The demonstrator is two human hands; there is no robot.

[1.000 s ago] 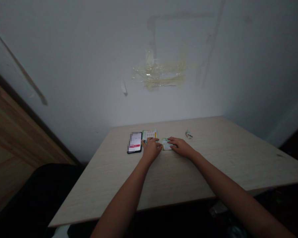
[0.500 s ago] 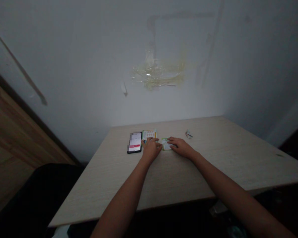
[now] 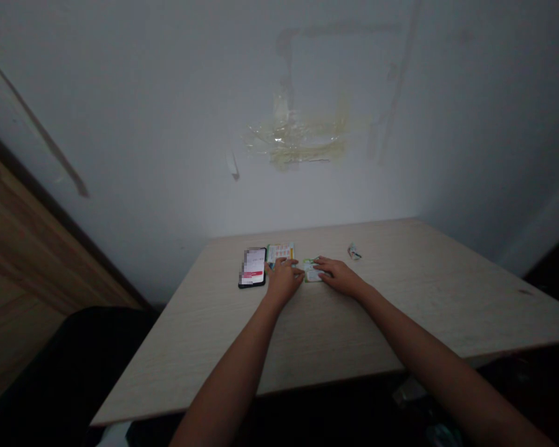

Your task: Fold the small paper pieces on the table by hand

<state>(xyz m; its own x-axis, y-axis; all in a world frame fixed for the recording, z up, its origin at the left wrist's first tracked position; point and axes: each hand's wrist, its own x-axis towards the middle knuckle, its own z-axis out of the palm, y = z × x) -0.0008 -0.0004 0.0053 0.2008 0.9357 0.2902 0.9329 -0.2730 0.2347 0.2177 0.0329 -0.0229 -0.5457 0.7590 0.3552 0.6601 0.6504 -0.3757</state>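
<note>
My left hand (image 3: 284, 280) lies on the pale wood-grain table (image 3: 414, 292) with its fingers spread, the fingertips at the left end of a small green-and-white card (image 3: 313, 272). My right hand (image 3: 339, 277) rests flat with its fingertips over the card's right end, partly hiding it. Left of my left hand sits a black smartphone (image 3: 253, 267) with its screen lit and blurred. A colourful printed leaflet (image 3: 280, 252) lies behind my left hand, its near edge under my fingers. A small crumpled wrapper (image 3: 354, 252) lies farther back, beyond my right hand.
The table's far side meets a white wall (image 3: 168, 155) marked with old tape residue (image 3: 298, 139). A wooden panel (image 3: 28, 248) stands left of the table, and a dark chair-like shape (image 3: 65, 366) sits at the lower left.
My right hand has edged slightly left over the card. Nothing else has visibly moved.
</note>
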